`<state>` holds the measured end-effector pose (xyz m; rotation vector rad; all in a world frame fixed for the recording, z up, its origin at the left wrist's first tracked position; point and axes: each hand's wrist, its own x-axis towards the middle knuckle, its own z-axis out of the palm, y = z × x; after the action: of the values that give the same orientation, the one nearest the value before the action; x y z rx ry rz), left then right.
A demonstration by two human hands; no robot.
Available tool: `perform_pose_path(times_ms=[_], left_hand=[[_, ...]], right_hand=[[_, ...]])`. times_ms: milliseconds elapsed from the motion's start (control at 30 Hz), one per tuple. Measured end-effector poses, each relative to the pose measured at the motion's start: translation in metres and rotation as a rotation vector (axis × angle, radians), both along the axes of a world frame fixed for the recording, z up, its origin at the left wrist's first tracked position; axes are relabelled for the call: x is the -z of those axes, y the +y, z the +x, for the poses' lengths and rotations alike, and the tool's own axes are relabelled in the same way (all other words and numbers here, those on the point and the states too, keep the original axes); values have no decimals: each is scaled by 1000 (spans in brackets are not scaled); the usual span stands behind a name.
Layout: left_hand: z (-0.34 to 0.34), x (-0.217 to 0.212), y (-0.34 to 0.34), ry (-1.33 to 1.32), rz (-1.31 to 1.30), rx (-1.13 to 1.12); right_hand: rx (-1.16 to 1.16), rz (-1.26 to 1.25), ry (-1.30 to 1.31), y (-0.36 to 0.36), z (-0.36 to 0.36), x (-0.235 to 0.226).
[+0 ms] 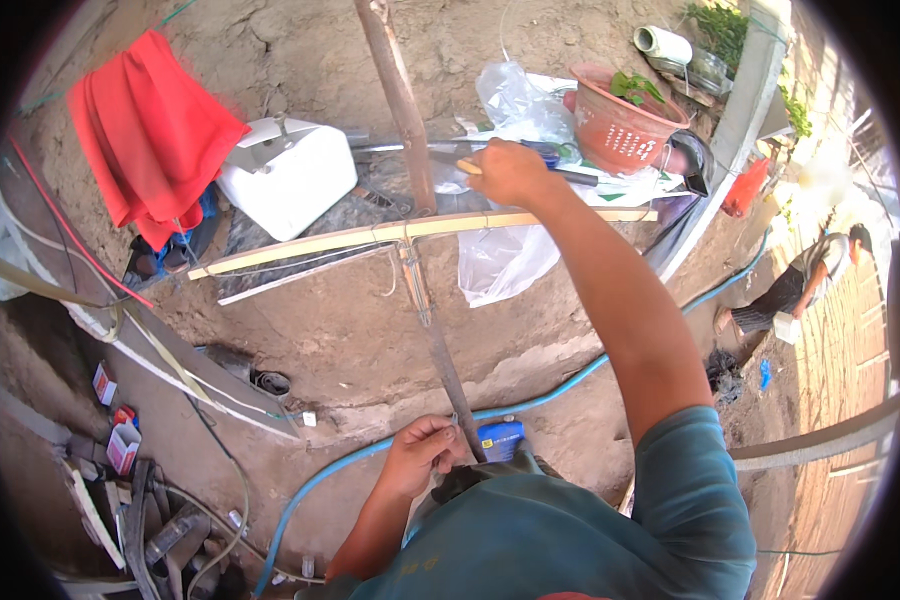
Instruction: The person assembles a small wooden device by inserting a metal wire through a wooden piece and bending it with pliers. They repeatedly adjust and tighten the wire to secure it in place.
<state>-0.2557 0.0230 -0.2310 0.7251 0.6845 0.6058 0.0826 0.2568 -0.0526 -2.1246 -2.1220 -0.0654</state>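
My right hand [513, 172] is stretched out over a makeshift shelf, its fingers closed around a thing with a short yellowish end [467, 167]; the rest of it is hidden in the grip. A dark-handled tool [576, 178] lies just beside that hand. Close to my body, my left hand [422, 456] has its fingers curled in a pinch next to an upright wooden pole [440, 365]; whatever they hold is too small to make out. A light wooden strip [320, 255] runs along the shelf's front, tied to the pole.
On the shelf stand a white plastic container [288, 180], clear plastic bags [520, 105] and a reddish plant pot [625, 118]. Red cloth [150, 130] hangs at left. A blue hose [560, 388] crosses the ground. Another person [805, 275] bends over at the far right.
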Motion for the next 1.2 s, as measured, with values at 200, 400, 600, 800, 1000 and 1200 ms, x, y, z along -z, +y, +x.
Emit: perform_pose_path(times_ms=[200, 400, 600, 800, 1000, 1200], left_hand=[[7, 1, 0, 32, -12, -9], [48, -4, 12, 58, 112, -30], [134, -28, 27, 98, 285, 35], [214, -42, 18, 166, 389, 130], [258, -51, 9, 252, 515, 106], [281, -87, 22, 528, 918, -10]], right_hand=[[-52, 48, -23, 11, -3, 23], [-249, 527, 366, -100, -23, 2], [-234, 68, 990, -248, 26, 47], [-103, 14, 1364, -281, 74, 98], [-48, -98, 1659, -283, 115, 110], [108, 256, 1797, -279, 156, 87]])
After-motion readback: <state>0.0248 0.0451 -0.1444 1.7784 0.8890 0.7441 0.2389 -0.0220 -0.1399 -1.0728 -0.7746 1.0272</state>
